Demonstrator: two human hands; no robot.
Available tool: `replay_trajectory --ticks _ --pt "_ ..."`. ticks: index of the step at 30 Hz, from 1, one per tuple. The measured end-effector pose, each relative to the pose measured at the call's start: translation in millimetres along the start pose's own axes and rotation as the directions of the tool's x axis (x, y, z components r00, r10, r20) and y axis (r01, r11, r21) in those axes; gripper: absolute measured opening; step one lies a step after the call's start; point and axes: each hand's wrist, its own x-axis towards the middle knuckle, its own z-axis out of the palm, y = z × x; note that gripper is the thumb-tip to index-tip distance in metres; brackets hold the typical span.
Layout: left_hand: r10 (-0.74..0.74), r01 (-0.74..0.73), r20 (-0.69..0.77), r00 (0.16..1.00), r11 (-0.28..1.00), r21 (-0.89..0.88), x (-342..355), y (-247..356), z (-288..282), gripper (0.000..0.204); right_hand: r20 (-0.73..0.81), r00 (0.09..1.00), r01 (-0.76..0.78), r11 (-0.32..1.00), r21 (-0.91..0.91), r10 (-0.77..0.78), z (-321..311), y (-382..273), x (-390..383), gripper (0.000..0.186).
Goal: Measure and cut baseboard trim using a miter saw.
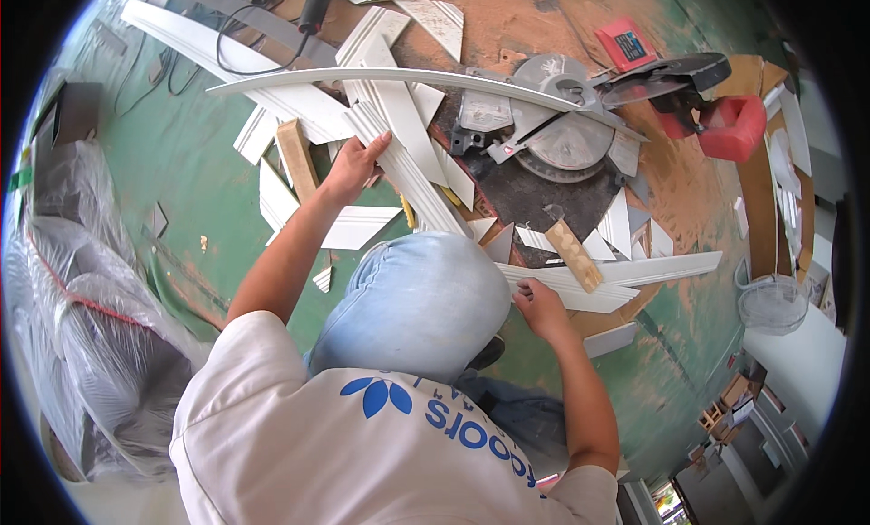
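Note:
My left hand [355,165] is closed around the edge of a long white grooved moulding [410,178], its thumb on top. That moulding slants down toward my bent, jeans-covered knee [426,294], which hides its lower end. Just right of the knee is my right hand [538,308], its fingers curled in; whatever they may hold is hidden. Beside its fingertips lies another white moulding [580,295] with an angled end. A small wooden block [574,256] rests across the pieces there.
A mitre saw [566,144] with red parts stands ahead, a long thin white strip [399,75] passing across it. White offcuts [435,25] and sawdust cover the floor around. A green power tool [315,7] with a cord lies far off. Plastic sheeting [91,280] covers things at left.

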Motion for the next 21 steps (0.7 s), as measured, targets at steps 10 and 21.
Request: replay_trajectory --ticks 10,21 --pt "-0.093 0.093 0.013 0.996 0.996 -0.008 26.3 -21.6 -37.6 0.045 0.153 0.988 0.032 0.991 -0.13 -0.012 10.6 -19.4 3.7 0.034" --pt "0.015 0.074 -0.102 0.995 0.588 0.806 39.6 -30.4 -56.4 0.059 0.116 0.99 0.11 0.971 -0.214 -0.087 22.3 5.8 12.0 0.034"
